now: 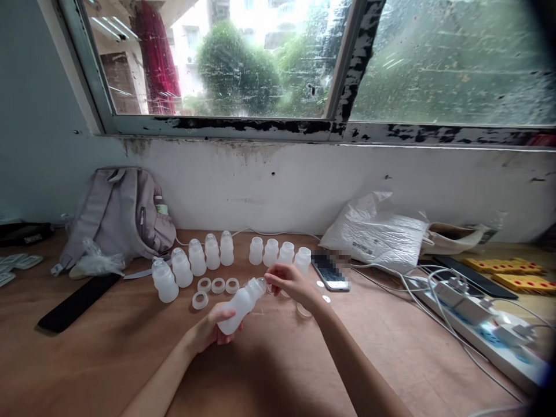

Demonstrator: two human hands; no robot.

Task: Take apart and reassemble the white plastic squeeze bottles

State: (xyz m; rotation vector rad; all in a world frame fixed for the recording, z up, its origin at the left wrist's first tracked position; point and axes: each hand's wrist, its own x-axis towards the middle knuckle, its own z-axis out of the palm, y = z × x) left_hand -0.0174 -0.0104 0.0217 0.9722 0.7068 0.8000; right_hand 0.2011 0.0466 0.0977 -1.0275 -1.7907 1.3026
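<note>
Left hand [212, 330] wraps the base of a translucent white plastic bottle [241, 305], fingers curled shut round it, bottle tilted with its neck up and to the right. Right hand [292, 284] sits at that neck, fingertips pinched on the mouth; I cannot tell whether a cap is between them. Both are low over the brown wooden table [130, 359], near its middle.

Just beyond the left hand I note four loose white plastic rings [216, 287] lying flat in a short arc. Behind them, a curved row of five capped translucent bottles [191, 263] stands upright; to its right, four uncapped bottles [278, 252], the nearest ones partly hidden by the right hand.

Right of the hands: a silver smartphone [330, 274], then a white power strip [486, 330] with tangled white cables. Left: a flat black slab [78, 301]. Against the far wall, a grey fabric backpack [119, 211] and a crumpled white plastic bag [377, 234], below the grimy window [304, 58].
</note>
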